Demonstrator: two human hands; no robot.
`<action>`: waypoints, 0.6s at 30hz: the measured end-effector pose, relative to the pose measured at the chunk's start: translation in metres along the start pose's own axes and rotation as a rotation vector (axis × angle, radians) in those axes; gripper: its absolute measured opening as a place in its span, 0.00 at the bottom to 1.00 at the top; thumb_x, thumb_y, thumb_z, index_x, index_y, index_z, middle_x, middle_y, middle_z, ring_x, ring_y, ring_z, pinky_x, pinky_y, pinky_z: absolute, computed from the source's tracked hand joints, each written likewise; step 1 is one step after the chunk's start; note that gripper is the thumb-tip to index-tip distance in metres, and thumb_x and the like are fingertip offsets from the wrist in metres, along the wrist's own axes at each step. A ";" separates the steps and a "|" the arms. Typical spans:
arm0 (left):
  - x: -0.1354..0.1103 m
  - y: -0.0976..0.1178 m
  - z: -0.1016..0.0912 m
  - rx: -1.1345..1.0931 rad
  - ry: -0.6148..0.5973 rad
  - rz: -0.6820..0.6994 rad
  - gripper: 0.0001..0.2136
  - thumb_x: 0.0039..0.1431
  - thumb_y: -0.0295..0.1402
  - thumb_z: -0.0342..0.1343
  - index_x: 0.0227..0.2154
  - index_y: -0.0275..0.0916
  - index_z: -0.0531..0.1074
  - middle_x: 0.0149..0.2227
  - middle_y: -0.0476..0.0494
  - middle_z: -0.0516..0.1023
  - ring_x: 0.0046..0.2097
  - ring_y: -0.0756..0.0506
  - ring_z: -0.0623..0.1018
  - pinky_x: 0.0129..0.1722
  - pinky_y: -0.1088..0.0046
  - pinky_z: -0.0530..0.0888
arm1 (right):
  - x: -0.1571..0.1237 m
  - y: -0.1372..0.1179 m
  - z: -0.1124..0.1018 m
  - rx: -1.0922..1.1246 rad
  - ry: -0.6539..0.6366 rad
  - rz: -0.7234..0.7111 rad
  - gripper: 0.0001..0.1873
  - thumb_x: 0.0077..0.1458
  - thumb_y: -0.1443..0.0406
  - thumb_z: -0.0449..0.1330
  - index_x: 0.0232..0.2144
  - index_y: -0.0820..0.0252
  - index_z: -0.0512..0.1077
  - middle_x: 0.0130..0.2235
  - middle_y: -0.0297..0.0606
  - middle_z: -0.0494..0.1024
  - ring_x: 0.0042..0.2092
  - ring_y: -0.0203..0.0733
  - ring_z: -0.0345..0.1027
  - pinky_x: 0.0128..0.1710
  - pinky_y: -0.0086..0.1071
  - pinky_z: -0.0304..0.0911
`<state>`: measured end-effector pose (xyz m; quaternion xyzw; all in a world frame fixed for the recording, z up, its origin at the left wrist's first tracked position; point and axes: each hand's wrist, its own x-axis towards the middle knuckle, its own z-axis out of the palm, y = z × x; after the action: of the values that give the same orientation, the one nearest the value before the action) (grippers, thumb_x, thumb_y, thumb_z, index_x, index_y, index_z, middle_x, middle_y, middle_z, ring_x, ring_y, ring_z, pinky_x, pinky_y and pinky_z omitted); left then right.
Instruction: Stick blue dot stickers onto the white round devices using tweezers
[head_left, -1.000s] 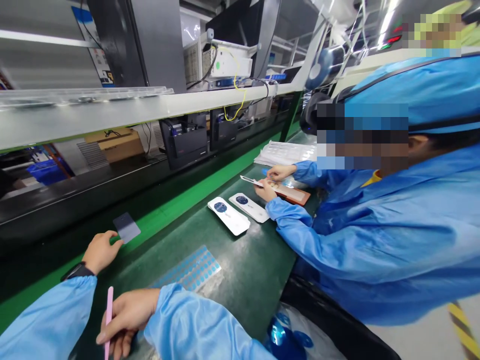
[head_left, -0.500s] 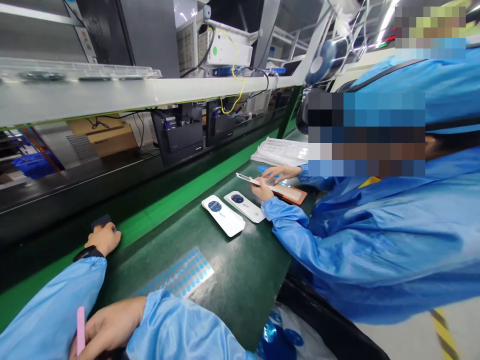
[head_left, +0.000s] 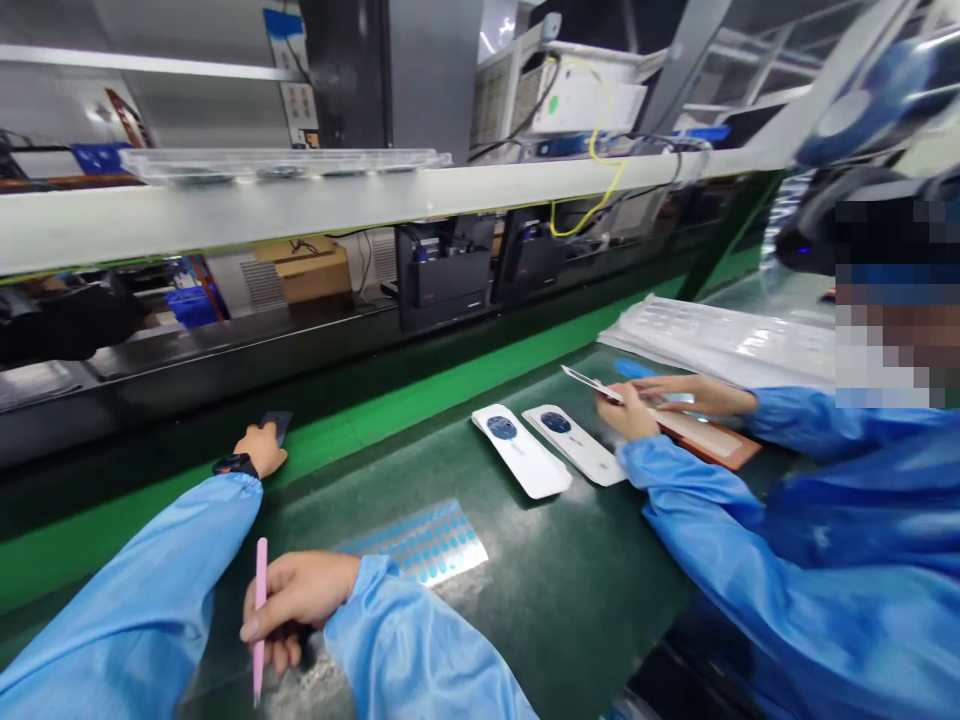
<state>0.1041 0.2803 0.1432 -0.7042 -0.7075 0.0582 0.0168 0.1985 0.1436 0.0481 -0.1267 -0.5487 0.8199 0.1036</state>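
Observation:
My left hand (head_left: 260, 450) reaches out to the black strip beyond the green edge, its fingers closed on a dark flat piece (head_left: 282, 424) that is partly covered by the hand. A dark watch is on that wrist. In my right hand (head_left: 304, 600), pink tweezers (head_left: 260, 625) are pinched, tips pointing down over the green table. Just beyond that forearm lies a clear sheet with rows of blue round stickers (head_left: 439, 540). Farther right, two white phone-shaped pieces with dark round camera areas, a nearer one (head_left: 525, 460) and a farther one (head_left: 581, 448), lie side by side.
At the right, a co-worker's hands (head_left: 630, 410) hold a thin phone-shaped piece above an orange-edged item (head_left: 720, 445). White trays (head_left: 720, 335) are stacked behind them. A white shelf beam (head_left: 337, 200) crosses above the table, carrying a clear tray (head_left: 285, 163).
The view has swung left, so the scene sits farther right. My right hand and the tweezers show more fully now. My left hand stays with the dark piece.

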 end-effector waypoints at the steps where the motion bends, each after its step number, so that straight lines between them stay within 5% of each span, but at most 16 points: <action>1: -0.001 -0.002 -0.002 0.001 -0.017 -0.005 0.20 0.68 0.43 0.62 0.58 0.40 0.72 0.57 0.39 0.77 0.52 0.40 0.80 0.51 0.54 0.82 | -0.004 0.001 0.001 0.015 0.029 -0.027 0.25 0.38 0.46 0.75 0.24 0.58 0.73 0.22 0.28 0.79 0.19 0.37 0.73 0.18 0.25 0.66; 8: -0.018 -0.010 -0.012 -0.024 -0.078 -0.020 0.20 0.68 0.43 0.62 0.58 0.40 0.72 0.58 0.39 0.77 0.53 0.40 0.80 0.52 0.53 0.82 | -0.021 0.004 -0.001 0.038 0.006 -0.015 0.34 0.28 0.44 0.80 0.24 0.61 0.69 0.18 0.31 0.74 0.17 0.33 0.66 0.16 0.22 0.58; 13: -0.009 -0.023 -0.004 -0.082 -0.133 -0.051 0.21 0.67 0.43 0.63 0.58 0.41 0.72 0.58 0.39 0.77 0.54 0.39 0.80 0.52 0.54 0.81 | -0.045 0.003 0.002 0.117 0.049 -0.090 0.32 0.42 0.44 0.77 0.27 0.60 0.67 0.20 0.32 0.75 0.16 0.30 0.64 0.16 0.20 0.53; 18: -0.001 -0.031 0.008 -0.143 -0.168 -0.023 0.21 0.67 0.43 0.63 0.58 0.41 0.72 0.59 0.39 0.76 0.55 0.39 0.79 0.53 0.52 0.81 | -0.058 -0.006 0.006 0.114 0.079 -0.063 0.33 0.45 0.43 0.77 0.28 0.58 0.64 0.21 0.31 0.75 0.16 0.32 0.66 0.15 0.21 0.56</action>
<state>0.0723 0.2787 0.1384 -0.6880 -0.7168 0.0661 -0.0924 0.2521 0.1230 0.0614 -0.1356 -0.5001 0.8406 0.1578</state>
